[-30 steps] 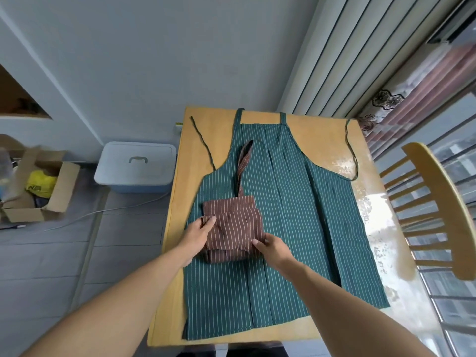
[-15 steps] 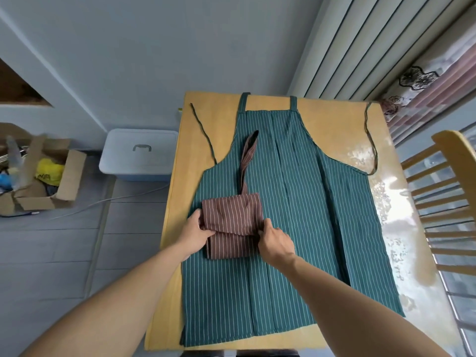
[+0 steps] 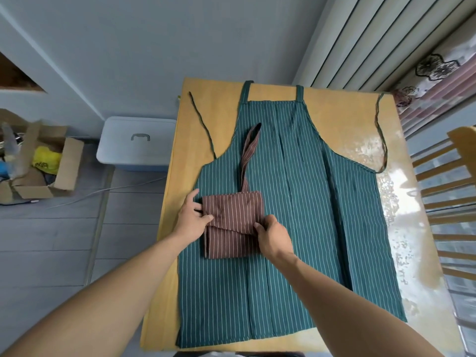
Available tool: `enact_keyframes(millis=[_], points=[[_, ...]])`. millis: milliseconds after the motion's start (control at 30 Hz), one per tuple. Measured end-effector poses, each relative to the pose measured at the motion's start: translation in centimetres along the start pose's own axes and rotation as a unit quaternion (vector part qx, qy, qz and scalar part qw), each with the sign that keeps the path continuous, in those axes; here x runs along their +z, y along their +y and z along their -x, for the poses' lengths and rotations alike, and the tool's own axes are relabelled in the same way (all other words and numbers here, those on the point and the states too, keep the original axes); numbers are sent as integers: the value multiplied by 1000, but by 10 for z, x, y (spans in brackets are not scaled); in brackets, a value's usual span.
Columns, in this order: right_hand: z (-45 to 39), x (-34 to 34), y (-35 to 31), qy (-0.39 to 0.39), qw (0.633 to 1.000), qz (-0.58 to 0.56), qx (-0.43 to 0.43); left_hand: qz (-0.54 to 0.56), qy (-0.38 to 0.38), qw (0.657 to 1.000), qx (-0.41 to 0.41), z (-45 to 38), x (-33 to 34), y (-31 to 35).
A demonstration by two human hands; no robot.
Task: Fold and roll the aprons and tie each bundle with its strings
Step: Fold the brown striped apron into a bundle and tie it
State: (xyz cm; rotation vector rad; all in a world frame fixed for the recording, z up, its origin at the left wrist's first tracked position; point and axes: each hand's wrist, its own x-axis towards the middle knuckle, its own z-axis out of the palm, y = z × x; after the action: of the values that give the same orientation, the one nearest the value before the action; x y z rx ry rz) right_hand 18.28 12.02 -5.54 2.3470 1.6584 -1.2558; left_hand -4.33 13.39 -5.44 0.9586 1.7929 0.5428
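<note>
A brown striped apron (image 3: 231,222), folded into a small rectangle, lies on top of a green striped apron (image 3: 309,215) that is spread flat on the wooden table (image 3: 221,112). The brown strap (image 3: 248,153) runs away from the bundle toward the far edge. My left hand (image 3: 192,217) grips the bundle's left edge, thumb on the folded-over flap. My right hand (image 3: 273,235) pinches the flap's near edge on the right side. The green apron's thin strings (image 3: 203,124) trail over the table at the left and right.
A wooden chair (image 3: 453,202) stands against the table's right side. On the floor to the left are a white lidded bin (image 3: 136,143) and an open cardboard box (image 3: 38,163) with clutter. A wall and radiator panel rise behind the table.
Both hands have drawn the far part of the brown apron toward me over the rest, so the bundle has one more fold. The green apron has stayed flat.
</note>
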Motion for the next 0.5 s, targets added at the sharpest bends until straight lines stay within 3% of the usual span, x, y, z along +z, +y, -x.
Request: enact_keyframes(millis=[267,333,400,500], points=[[-3,-7,-14,12,999,29,35,-54,83,995,7,-9,16,0],[-4,-7,-17,9,999,11,52,-180,107,974,82,-7,16,0],[-6,-5,-17,-10,998,-2,69,-288,74,938,176,-6,16,0],[-10,-3,-16,-40,990,-78,107,-330,65,902,272,-6,13,4]])
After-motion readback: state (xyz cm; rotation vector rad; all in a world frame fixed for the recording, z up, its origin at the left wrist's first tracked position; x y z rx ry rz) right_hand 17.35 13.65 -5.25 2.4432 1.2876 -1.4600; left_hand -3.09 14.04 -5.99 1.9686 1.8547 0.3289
